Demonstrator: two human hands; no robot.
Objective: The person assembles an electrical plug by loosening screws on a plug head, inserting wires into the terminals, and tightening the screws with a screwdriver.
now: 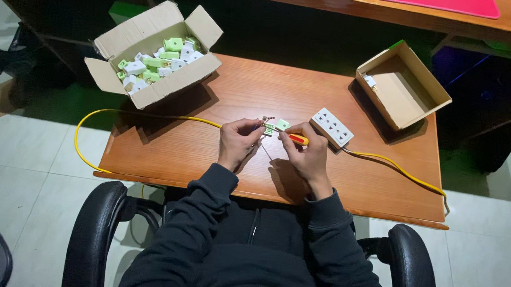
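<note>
Left hand (237, 142): closed on green-white plug (274, 126), wire end.
Right hand (307, 153): gripping red-yellow screwdriver (298, 140).
Handling: light, rigid plastic, probably slippery; pinch by sides.

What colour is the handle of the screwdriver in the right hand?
Red and yellow: the screwdriver handle shows between the fingers of the right hand, clearest in the head view.

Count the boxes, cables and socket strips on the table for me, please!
Cardboard boxes: 2, one with plug parts and one nearly bare
Yellow cable: 1
White socket strip: 1
Total: 4
</note>
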